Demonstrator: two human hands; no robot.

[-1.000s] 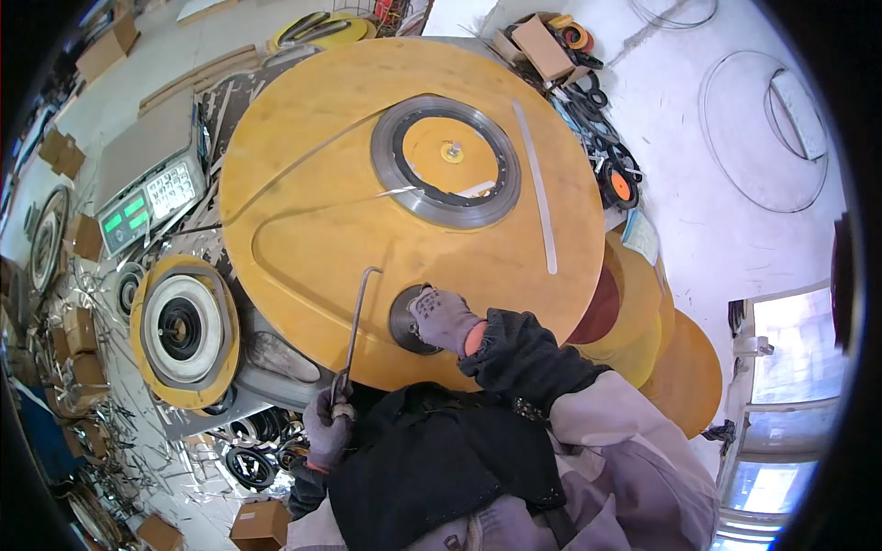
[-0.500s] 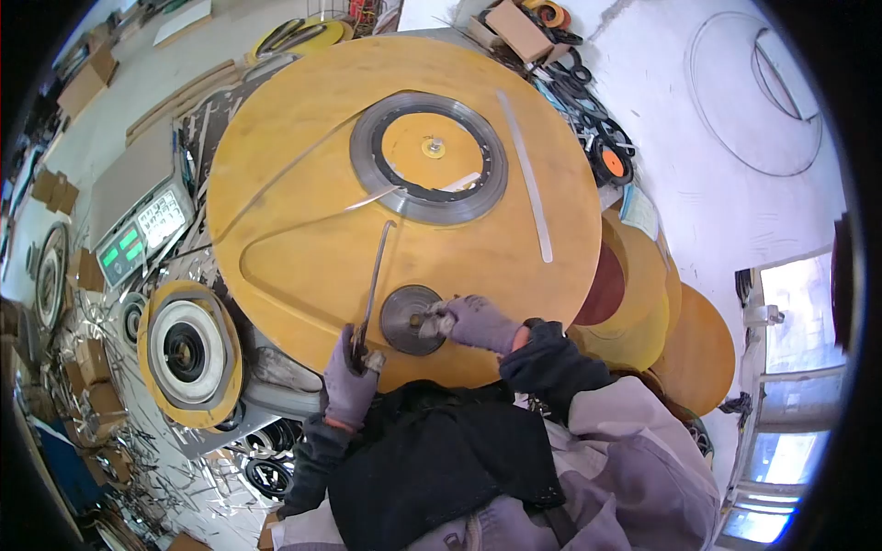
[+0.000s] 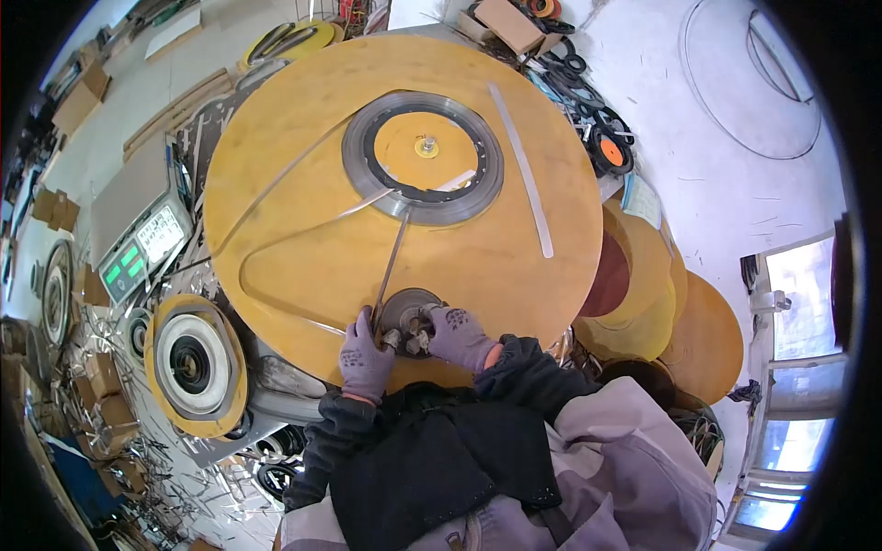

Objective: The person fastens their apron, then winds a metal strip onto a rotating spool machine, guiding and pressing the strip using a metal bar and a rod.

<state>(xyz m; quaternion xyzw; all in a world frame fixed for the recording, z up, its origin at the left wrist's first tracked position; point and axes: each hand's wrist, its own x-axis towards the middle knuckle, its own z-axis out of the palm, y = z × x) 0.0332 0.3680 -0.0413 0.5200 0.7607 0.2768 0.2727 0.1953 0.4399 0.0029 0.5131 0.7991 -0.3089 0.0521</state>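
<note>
My left hand (image 3: 365,361), in a grey-purple glove, is closed around the near end of a long thin metal piece (image 3: 393,262). That piece points away from me, its far tip at the near rim of a wide flat coil of metal strip (image 3: 356,170). A small round grey metal disc (image 3: 409,299) lies on the large yellow round board (image 3: 303,110). My right hand (image 3: 462,339), gloved alike, reaches over this disc with its fingers bent together near the centre. What they hold is hidden. A loose metal strip (image 3: 285,241) curves from the coil toward my left hand.
A flat pale strip (image 3: 522,170) lies right of the coil. At left stand a digital scale (image 3: 147,241) and a yellow-rimmed reel (image 3: 161,367). More yellow discs (image 3: 703,340) sit at right, below black rings and a cardboard box (image 3: 510,26).
My hands have come closer together over the small disc. The long piece's far tip has shifted right to the coil's rim. The loose strip's near part now runs beside my left hand.
</note>
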